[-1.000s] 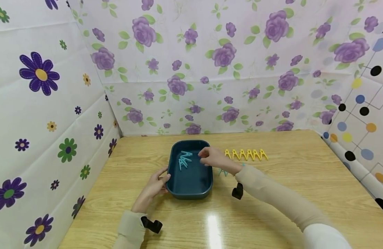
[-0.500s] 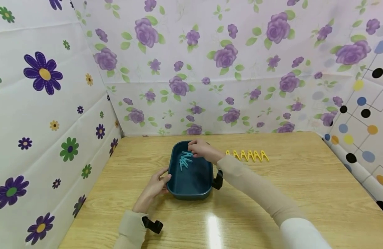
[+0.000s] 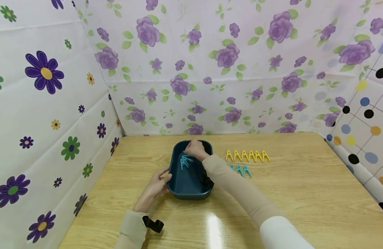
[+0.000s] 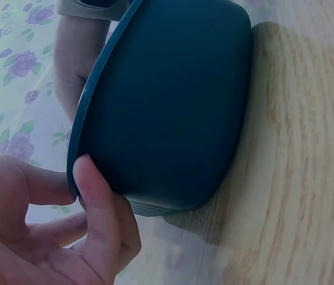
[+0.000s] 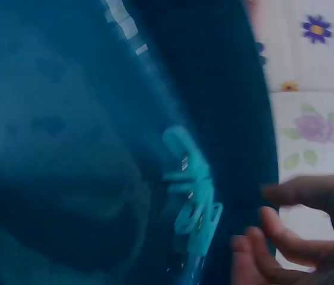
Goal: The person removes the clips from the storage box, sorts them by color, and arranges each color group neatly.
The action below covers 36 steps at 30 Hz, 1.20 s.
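Note:
A dark blue plastic tub (image 3: 191, 190) stands on the table. My left hand (image 3: 155, 183) grips its left side; in the left wrist view, the thumb and fingers of that left hand (image 4: 42, 237) pinch the tub's rim (image 4: 79, 139). Teal clothespins (image 3: 185, 160) lie in a small heap at the tub's far left. Over them is my right hand (image 3: 195, 149), partly covering the heap from the head view. In the right wrist view my right hand (image 5: 303, 237) has loosely bent fingers beside the clothespins (image 5: 199, 190), with nothing visible between them.
Right of the tub, several yellow clothespins (image 3: 244, 152) stand in a row on the wooden table (image 3: 291, 193). In front of that row are teal clothespins (image 3: 246, 168), partly hidden by my right sleeve (image 3: 229, 176). Patterned cloth walls (image 3: 210, 103) enclose the back and sides.
My right hand has moved left across the tub to the teal heap. The teal clothespins on the table show more now as the forearm shifted. My left hand stays at the rim.

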Available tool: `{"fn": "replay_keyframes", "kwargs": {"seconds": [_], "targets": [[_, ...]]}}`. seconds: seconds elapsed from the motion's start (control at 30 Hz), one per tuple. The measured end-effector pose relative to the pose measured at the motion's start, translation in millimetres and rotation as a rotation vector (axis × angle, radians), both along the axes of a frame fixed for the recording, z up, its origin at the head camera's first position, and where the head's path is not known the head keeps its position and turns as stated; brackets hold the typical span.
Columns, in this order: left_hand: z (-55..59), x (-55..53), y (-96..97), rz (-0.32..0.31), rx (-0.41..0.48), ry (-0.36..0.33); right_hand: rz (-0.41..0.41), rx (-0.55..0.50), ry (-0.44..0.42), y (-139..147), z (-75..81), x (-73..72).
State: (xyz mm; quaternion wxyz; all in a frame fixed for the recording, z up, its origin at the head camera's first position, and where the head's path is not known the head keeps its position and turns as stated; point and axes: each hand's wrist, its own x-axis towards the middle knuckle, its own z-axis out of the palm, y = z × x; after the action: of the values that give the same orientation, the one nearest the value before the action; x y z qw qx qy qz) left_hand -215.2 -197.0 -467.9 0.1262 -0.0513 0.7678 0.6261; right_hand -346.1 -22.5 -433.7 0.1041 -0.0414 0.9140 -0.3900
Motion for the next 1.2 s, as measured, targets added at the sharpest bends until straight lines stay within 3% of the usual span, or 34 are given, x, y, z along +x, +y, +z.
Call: {"fn": "replay_keyframes", "kwargs": {"seconds": [0.17,0.33,0.73,1.2], "targets": [[2.4,-0.3,-0.1,-0.011,0.000,-0.004,0.150,0.231,-0.051,0.3,-3.2,8.3],[2.4,0.1,-0.2,-0.017,-0.001,-0.002,0.186,0.314,-0.058,3.1,-9.8,10.1],[0.1,-1.4,0.1,-0.006,0.012,-0.003,0.225,0.360,-0.007,1.9,-17.4,4.6],[-1.0,-0.7,0.1,0.017,0.017,-0.010,0.216,0.287,-0.015,5.3,-15.7,2.8]]}}
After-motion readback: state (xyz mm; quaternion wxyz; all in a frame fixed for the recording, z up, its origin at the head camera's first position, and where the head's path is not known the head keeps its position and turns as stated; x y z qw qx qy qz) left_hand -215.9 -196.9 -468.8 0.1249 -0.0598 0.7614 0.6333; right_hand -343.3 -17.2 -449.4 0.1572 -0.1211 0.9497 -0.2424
